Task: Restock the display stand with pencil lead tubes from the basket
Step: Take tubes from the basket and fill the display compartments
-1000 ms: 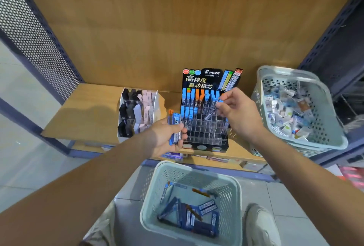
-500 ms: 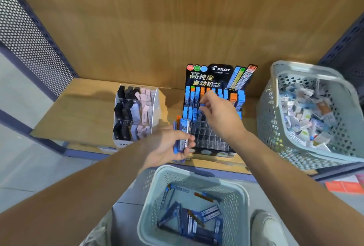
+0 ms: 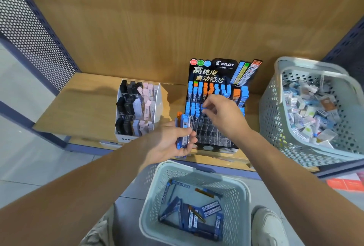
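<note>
The black display stand with clear slots stands on the wooden shelf, its upper rows holding blue and orange lead tubes. My right hand is over the stand's second row, fingertips pinching the blue cap of a lead tube in a slot. My left hand holds a bundle of lead tubes, blue with one orange, just left of the stand's front. Below, the pale basket on the floor contains several loose blue tubes.
A white box of black, grey and pink erasers stands left of the stand. A larger pale basket of mixed small packs sits on the shelf at right. Perforated metal panels flank the wooden shelf.
My right hand carried a tube from the stand's upper right down to the second row and lowered it into a slot. My left hand kept its bundle. The camera moved closer.
</note>
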